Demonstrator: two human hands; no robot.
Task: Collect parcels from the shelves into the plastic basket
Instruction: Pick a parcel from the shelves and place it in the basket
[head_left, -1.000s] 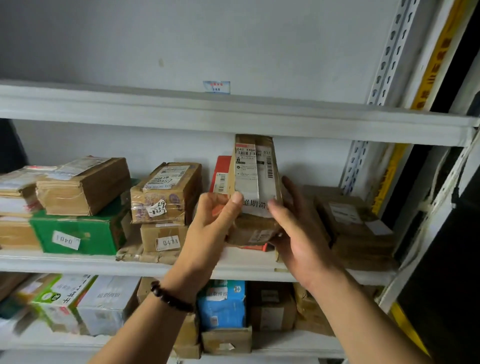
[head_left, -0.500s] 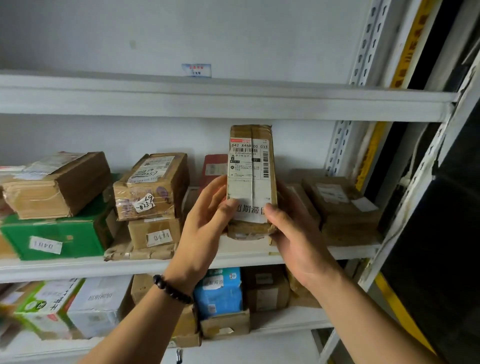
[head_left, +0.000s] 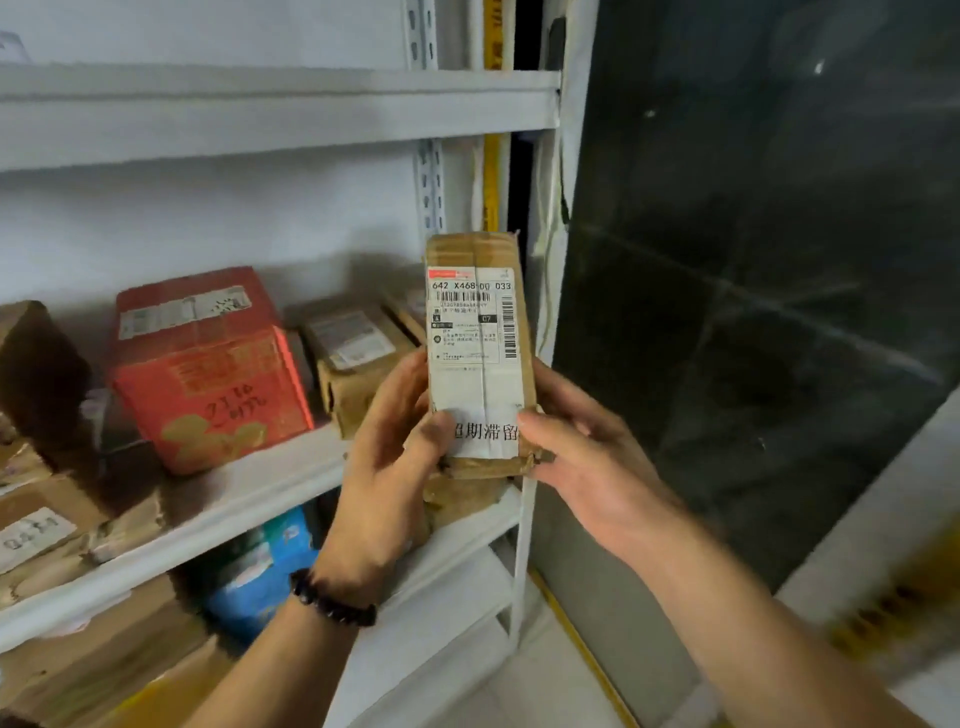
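We find the parcel (head_left: 470, 249), a narrow brown cardboard box, held upright in the air in front of the right end of the middle shelf (head_left: 249, 512). It is clear of the shelf board and close to the white corner post (head_left: 543, 171). A white shipping label (head_left: 467, 358) covers most of its facing side, with a barcode and the printed line "642 X468 00 033".

The left hand (head_left: 389, 467) holds the lower left edge, with the thumb laid across the bottom of the label and the fingers behind the box. The right hand (head_left: 587, 462) holds the lower right edge in the same manner. The grip of each hand is clamped on the parcel. A dark bead bracelet (head_left: 332, 605) sits on the left wrist.

On the middle shelf, left of the held parcel, a red box (head_left: 208, 374) bears handwritten numbers. A brown box (head_left: 353, 374) with a label lies just beside it. More brown boxes sit at the far left, too blurred to read. A blue package (head_left: 260, 571) lies on the shelf below. An upper shelf (head_left: 260, 114) runs across the top. A dark glossy panel (head_left: 753, 260) fills the right side.
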